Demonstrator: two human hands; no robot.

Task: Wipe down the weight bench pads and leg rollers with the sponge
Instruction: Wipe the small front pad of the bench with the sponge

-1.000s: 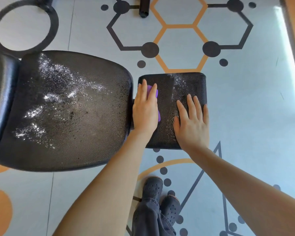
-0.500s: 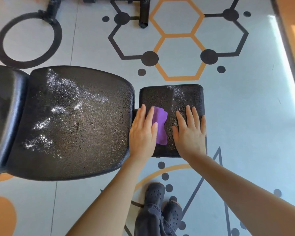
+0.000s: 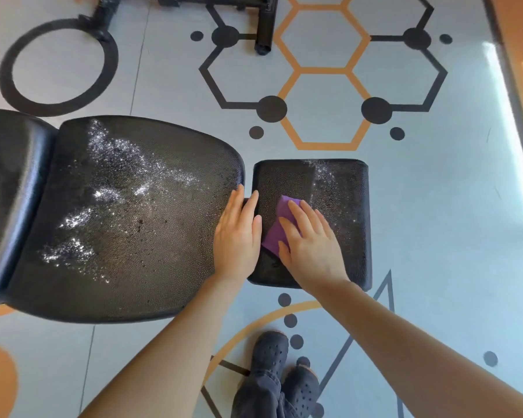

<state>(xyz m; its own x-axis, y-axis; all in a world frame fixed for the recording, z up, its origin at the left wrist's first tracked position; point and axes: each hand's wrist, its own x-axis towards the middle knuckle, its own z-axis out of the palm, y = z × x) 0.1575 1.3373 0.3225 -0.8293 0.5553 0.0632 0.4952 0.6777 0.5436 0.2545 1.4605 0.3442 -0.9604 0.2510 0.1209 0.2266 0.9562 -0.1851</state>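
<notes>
Seat pad [image 3: 133, 224]: black pebbled vinyl, glossy, speckled with wet droplets. Small right pad [image 3: 341, 188]: same grained finish. Sponge [image 3: 280, 227]: purple, matt. Floor [image 3: 435, 206]: smooth, printed.

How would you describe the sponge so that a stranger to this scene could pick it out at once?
Find the big black seat pad, then the small square pad to its right. The sponge lies flat there, partly under the right hand. It is the only purple thing.

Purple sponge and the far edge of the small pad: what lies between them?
In the head view, only wet black pad surface lies between the purple sponge and the far edge of the small pad; no other object.
</notes>
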